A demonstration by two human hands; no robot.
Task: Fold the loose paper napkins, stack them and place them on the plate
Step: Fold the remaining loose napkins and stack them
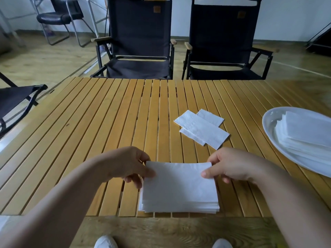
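Observation:
A stack of loose white paper napkins (180, 196) lies at the near edge of the slatted wooden table (107, 122). My left hand (127, 163) pinches the far left corner of the top napkin. My right hand (231, 163) pinches its far right corner. Two folded napkins (202, 128) lie crossed on the table beyond my hands. A white oval plate (268, 126) at the right edge holds a pile of folded napkins (304, 135).
Two black folding chairs (139, 42) (223, 43) stand behind the table's far edge. Another black chair (16, 101) is at the left, and a metal-framed one (59, 17) stands far left at the back. My shoes (105, 242) show below the table edge.

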